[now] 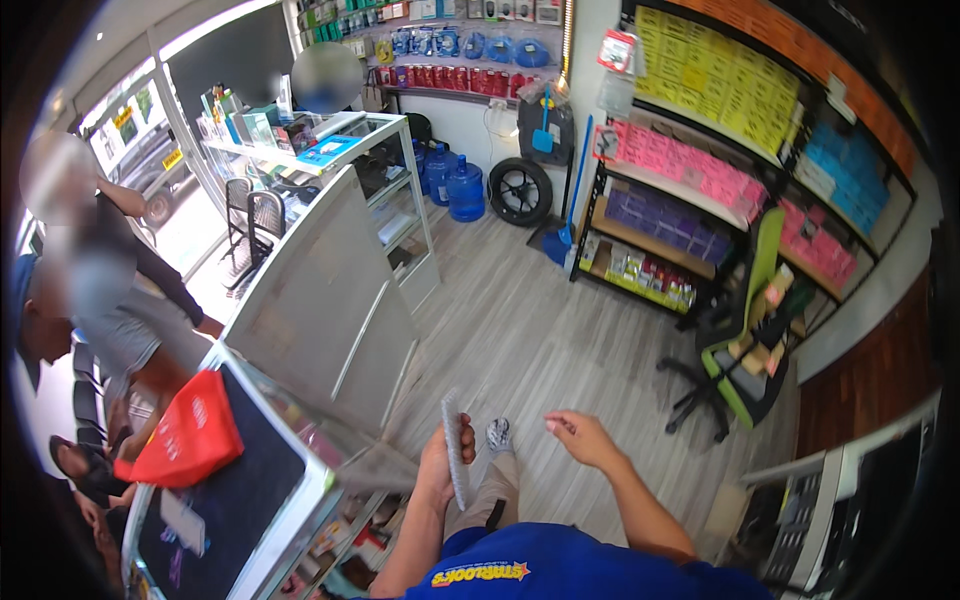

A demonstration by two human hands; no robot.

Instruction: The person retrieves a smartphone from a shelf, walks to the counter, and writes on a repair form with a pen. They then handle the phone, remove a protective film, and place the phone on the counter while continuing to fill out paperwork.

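We are standing behind a shop counter and looking down at our own two hands. Our left hand [440, 462] is gripping a thin, flat grey slab [455, 448], seemingly a phone seen edge-on, with the fingers closed around its lower half. The slab is standing nearly upright above the wooden floor [520, 320], just beside the glass tabletop [300, 500] at our left. Our right hand [582, 437] is hanging empty in the air, the fingers loosely curled and half open, near the slab but not touching it. Between the two hands we are seeing our own shoe [498, 434] on the floor. On the dark mat of the tabletop a red bag [185, 432] is lying, and other people are sitting and standing on the far side of it. A green office chair [740, 340] is standing to our right, in front of shelves holding pink, purple and yellow packets. Blue water bottles [465, 188] are standing by the far wall.
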